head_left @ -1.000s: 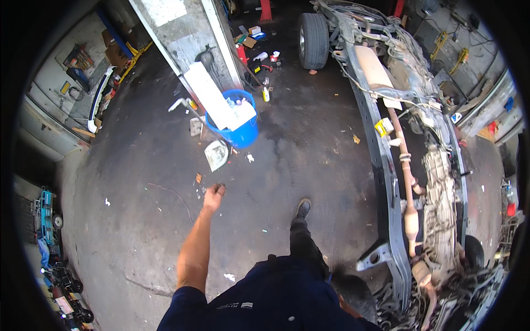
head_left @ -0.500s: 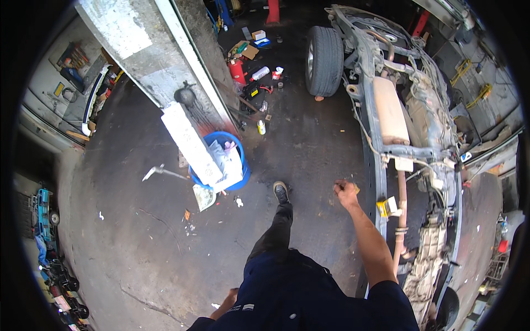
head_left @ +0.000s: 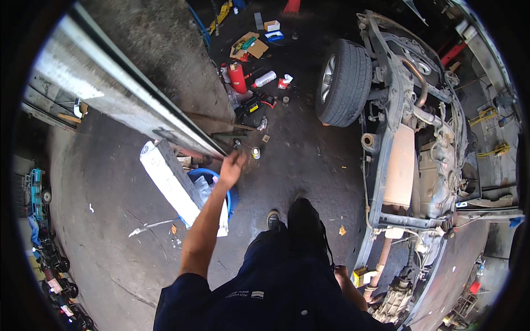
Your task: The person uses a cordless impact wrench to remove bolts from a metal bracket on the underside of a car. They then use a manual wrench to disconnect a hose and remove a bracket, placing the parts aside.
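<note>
My left hand (head_left: 233, 169) is stretched forward over the far rim of a blue bin (head_left: 234, 199), fingers loosely apart and nothing seen in them. A long white carton (head_left: 172, 187) leans out of that bin beside clear plastic wrapping (head_left: 203, 189). Low at my right side is my right hand (head_left: 342, 272), its fingers mostly hidden; I cannot make out anything in it. Close to it, a small yellow box (head_left: 361, 277) rests by the rusty exhaust pipe of a bare vehicle chassis (head_left: 376, 187).
A wheel (head_left: 349, 83) stands at the chassis's far end. Left of me rises a concrete pillar (head_left: 182, 60) with a metal edge. Ahead on the floor lie a red extinguisher-like cylinder (head_left: 237, 78), a white bottle (head_left: 265, 79), a spray can (head_left: 255, 153) and cardboard (head_left: 257, 48).
I have stepped forward, closer to the pillar and wheel. My left arm has swung up and forward over the bin, while my right has dropped back to my side.
</note>
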### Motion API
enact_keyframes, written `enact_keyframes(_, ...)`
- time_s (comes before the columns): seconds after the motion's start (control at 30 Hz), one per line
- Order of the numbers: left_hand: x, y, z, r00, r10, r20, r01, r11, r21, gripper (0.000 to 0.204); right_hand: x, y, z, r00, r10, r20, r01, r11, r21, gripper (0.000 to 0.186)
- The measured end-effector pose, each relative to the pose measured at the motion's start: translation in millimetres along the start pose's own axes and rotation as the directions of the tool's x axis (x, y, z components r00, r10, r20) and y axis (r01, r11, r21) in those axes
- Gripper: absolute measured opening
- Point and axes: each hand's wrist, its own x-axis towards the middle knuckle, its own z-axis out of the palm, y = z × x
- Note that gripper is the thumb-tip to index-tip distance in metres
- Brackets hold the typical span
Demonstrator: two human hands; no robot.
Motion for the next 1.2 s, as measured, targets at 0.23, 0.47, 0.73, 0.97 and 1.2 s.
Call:
enact_keyframes(0.23,191,-4,29,0.991,0.124,-0.058,-0.119,0.988,0.095,0.027,189,-112,38,0.902,-0.394,0.178,0.382,0.533,-0.755,0.017)
enact_keyframes(0.47,66,-108,84,0.335,-0.940,0.071,0.942,0.331,-0.063,0.028,322,-557,30,0.898,-0.145,0.415,0.115,0.989,0.096,0.010)
enact_keyframes(0.73,103,-102,156,0.039,-0.999,-0.011,0.886,0.040,-0.461,0.016,413,-919,87,0.699,-0.530,0.481,0.696,0.659,-0.286,0.020)
enact_keyframes(0.97,382,-122,152,0.468,-0.881,-0.067,0.666,0.402,-0.628,0.010,445,-1007,162,0.717,-0.376,0.587,0.695,0.449,-0.562,0.025)
enact_keyframes(1.2,697,-9,63,0.838,-0.385,-0.386,0.361,0.923,-0.136,0.038,497,-1065,182,0.838,-0.263,0.479,0.440,0.843,-0.308,0.008)
